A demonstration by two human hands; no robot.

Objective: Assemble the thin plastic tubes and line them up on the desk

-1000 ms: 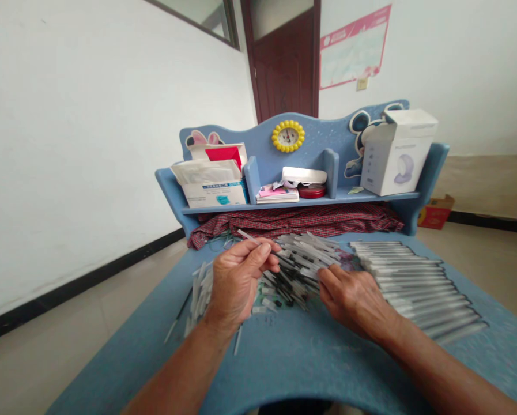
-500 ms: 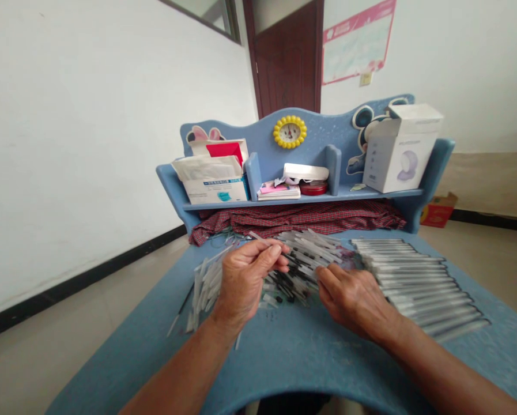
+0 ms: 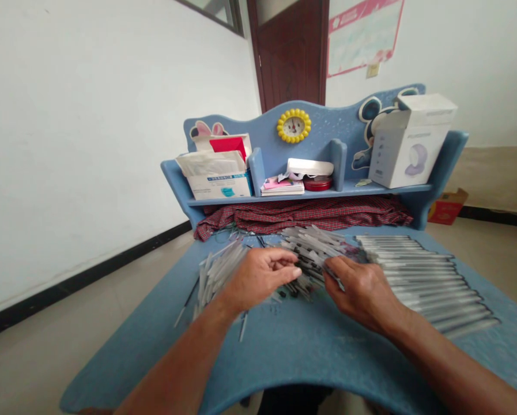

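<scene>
My left hand [image 3: 264, 276] is over the middle of the table, its thumb and fingers apart and nothing visible between them. Just beyond its fingertips lies a heap of clear pen barrels and black pen parts [image 3: 316, 245]. My right hand [image 3: 359, 285] has its fingers pressed together at the heap's right edge, on what looks like a clear pen barrel [image 3: 338, 281]; the palm side is hidden. A loose pile of whitish translucent tubes [image 3: 215, 276] lies left of my left hand. On the right, pens with dark ends lie side by side in a row [image 3: 431, 282].
The blue table [image 3: 301, 351] has a curved front edge. At its back stands a shelf holding a mask box [image 3: 223, 185], a red round tin [image 3: 318, 183] and a white carton [image 3: 414, 144]. A checked cloth [image 3: 310, 213] lies beneath the shelf. Single thin sticks [image 3: 243, 327] lie near the front.
My left hand has opened from its pinch, and the thin stick in it no longer shows there. My right hand remains at the heap's right side. The whole view has shifted slightly.
</scene>
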